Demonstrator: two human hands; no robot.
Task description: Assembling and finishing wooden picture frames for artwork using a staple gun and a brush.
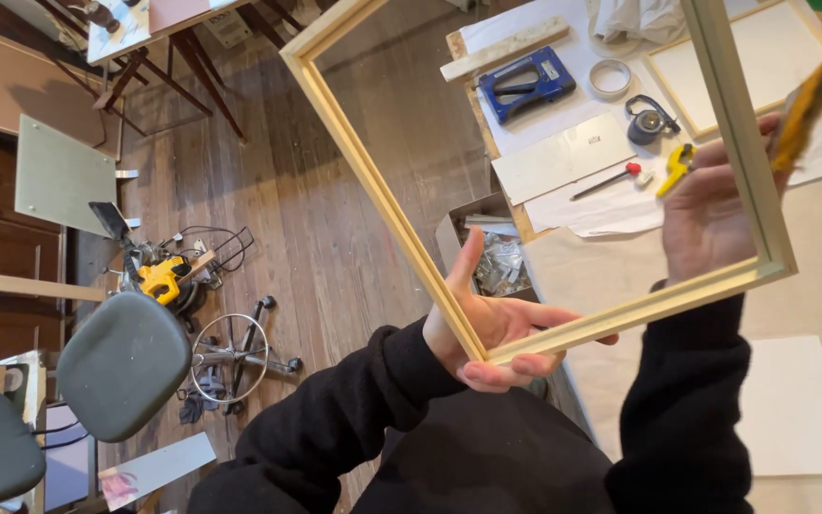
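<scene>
I hold a pale wooden frame [387, 205] up in the air, tilted, over the near left edge of the bench [811, 286] and the plank floor [325, 209] beside it.

Left hand [492, 328]: palm up, wrist bent back, black sleeve to the wrist. The grip is closed on the frame's lowest corner; thumb points up along the inner side of the left rail, fingers curl under the bottom rail.

Right hand [711, 209]: raised higher, palm toward me, behind the right rail of the frame near its lower right corner. Its grip is closed on a yellow tool [801, 109], blurred, kind not clear, which sticks up past the rail. Whether this hand also touches the rail I cannot tell.

On the bench, seen through the frame: blue staple gun [527, 81] toward the far left corner, roll of tape [610, 78] just beside it, white panel [563, 157], red-tipped pen [609, 181], small yellow cutter [677, 167]. Open cardboard box [487, 252] sits against the bench's left edge. Grey stool [121, 362] stands on the floor, well apart.
</scene>
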